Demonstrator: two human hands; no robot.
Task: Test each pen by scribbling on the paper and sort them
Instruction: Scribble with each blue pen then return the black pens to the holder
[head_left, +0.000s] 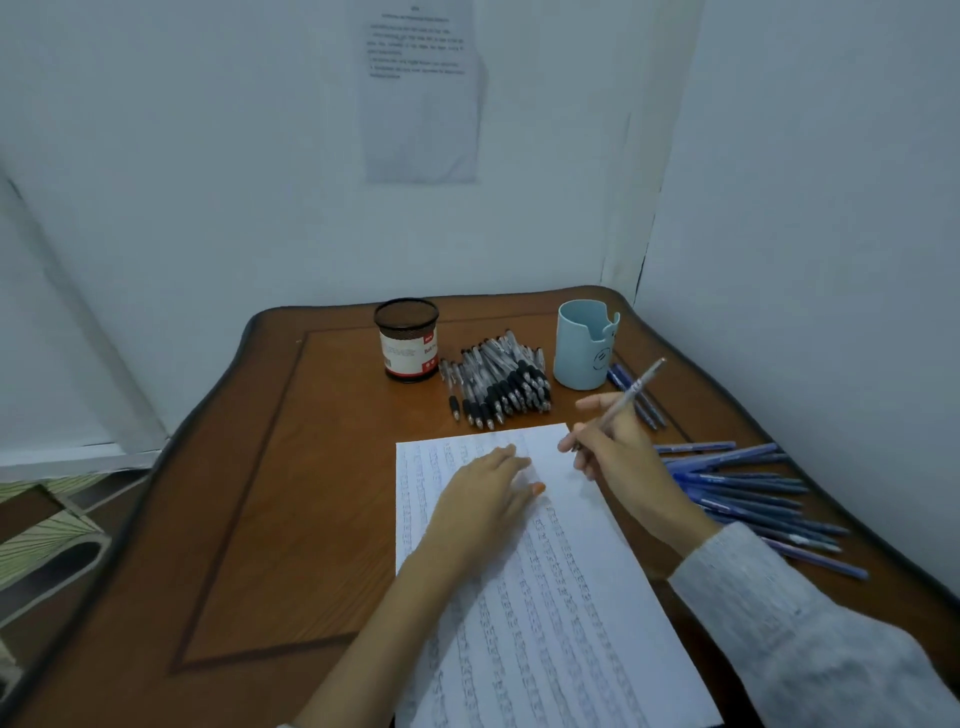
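- The table (249, 519) is read as a clock face, with 12 at the far wall and 6 at the person.
- The paper (550, 613) lies flat from the centre toward 6 o'clock, a little turned. Rows of blue scribbles cover most of it.
- The left hand (483, 499) lies palm down on the upper part of the paper. Its fingers are straight and pressed flat on the sheet, pointing toward 1 o'clock, and they hold nothing.
- The right hand (618, 447) is at the top right corner of the paper. Its fingers are curled round a pen (626, 396) and pinch it near the lower end.
- This pen is tilted, and its free end points up toward 1 o'clock. The fingers hide the tip, so I cannot tell if it touches the paper.
- A grey sleeve (779, 623) covers the right arm.
- A heap of black pens (498, 384) lies at 12 o'clock, just beyond the top edge of the paper.
- A black mesh holder (408, 340) stands upright at 11 o'clock, just beside this heap.
- A light blue cup (584, 345) stands upright at 1 o'clock.
- Two dark blue pens (652, 413) lie just right of the cup.
- A loose pile of blue pens (748, 493) lies at 3 o'clock, near the right edge of the table.
- A printed sheet (421, 93) hangs on the wall beyond 12 o'clock; its text is too blurred to read.
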